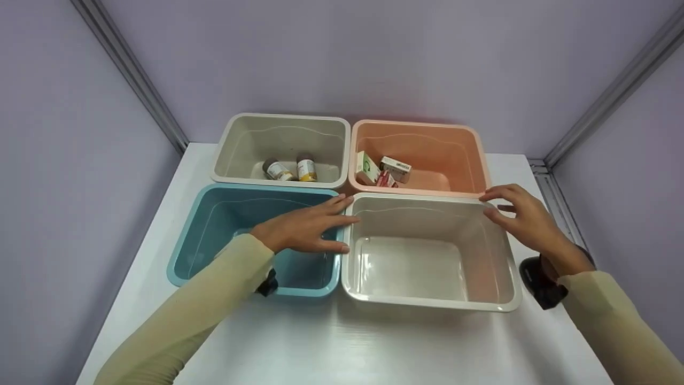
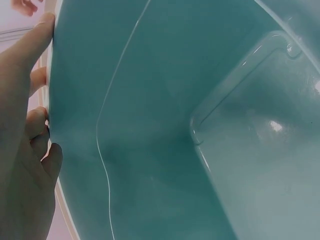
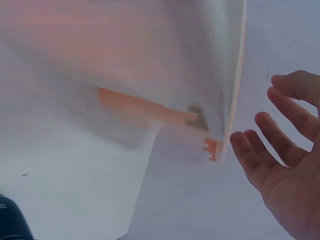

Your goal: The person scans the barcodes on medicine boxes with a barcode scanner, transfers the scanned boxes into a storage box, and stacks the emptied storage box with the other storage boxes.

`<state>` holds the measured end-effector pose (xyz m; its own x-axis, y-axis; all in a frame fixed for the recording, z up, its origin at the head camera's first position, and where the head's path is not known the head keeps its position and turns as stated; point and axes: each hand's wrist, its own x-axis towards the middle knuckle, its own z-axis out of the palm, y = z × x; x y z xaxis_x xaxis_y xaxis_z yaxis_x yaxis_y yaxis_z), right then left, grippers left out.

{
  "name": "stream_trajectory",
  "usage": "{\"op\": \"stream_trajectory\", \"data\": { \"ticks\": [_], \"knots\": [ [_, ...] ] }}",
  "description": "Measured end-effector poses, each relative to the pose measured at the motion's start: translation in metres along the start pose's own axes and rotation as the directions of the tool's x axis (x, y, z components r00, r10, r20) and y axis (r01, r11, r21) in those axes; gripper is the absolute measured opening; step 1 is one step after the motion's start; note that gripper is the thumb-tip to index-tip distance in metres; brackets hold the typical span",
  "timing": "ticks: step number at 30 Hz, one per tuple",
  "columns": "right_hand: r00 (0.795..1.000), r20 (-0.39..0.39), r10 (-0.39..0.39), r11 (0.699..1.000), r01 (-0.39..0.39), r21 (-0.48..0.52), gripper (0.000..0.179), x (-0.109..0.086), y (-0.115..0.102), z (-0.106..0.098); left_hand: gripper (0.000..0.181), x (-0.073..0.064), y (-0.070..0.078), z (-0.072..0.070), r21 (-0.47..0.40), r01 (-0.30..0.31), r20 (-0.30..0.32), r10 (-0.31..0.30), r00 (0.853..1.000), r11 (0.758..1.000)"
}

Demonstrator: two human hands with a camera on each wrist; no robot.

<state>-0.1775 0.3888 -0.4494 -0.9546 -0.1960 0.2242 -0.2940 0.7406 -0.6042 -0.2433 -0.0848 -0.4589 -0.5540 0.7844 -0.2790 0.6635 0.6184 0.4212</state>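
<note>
My left hand (image 1: pixel 307 224) reaches across the blue bin (image 1: pixel 179 246), fingers spread over the side where it meets the front right off-white bin (image 1: pixel 427 305). In the left wrist view, the left hand (image 2: pixel 25 135) lies along the blue bin's rim. My right hand (image 1: pixel 526 219) is at the off-white bin's back right corner, its fingers loosely bent. From the right wrist view, the right hand (image 3: pixel 285 145) has its fingers apart beside the rim, with nothing held; whether a fingertip touches the rim is hard to tell.
Behind stand a grey-beige bin (image 1: pixel 227 149) with two small bottles, one a bottle (image 1: pixel 306 168) with a yellow-and-white label, and an orange-pink bin (image 1: pixel 475 155) holding a few small boxes, including a white box (image 1: pixel 395 168). All stand on a white table (image 1: pixel 352 347) between pale walls.
</note>
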Motion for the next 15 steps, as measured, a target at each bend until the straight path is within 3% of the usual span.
{"op": "stream_trajectory", "data": {
  "ticks": [8, 15],
  "knots": [
    [0.995, -0.051, 0.090, 0.992, -0.085, 0.096, 0.029, -0.043, 0.016, -0.002, 0.082, 0.002, 0.000, 0.001, 0.004, 0.000, 0.001, 0.000, 1.000, 1.000],
    [0.978, 0.037, 0.206, 0.963, -0.209, 0.167, 0.044, -0.074, 0.031, 0.003, 0.080, 0.002, 0.002, 0.001, -0.006, 0.023, 0.010, -0.022, 1.000, 1.000]
  ]
}}
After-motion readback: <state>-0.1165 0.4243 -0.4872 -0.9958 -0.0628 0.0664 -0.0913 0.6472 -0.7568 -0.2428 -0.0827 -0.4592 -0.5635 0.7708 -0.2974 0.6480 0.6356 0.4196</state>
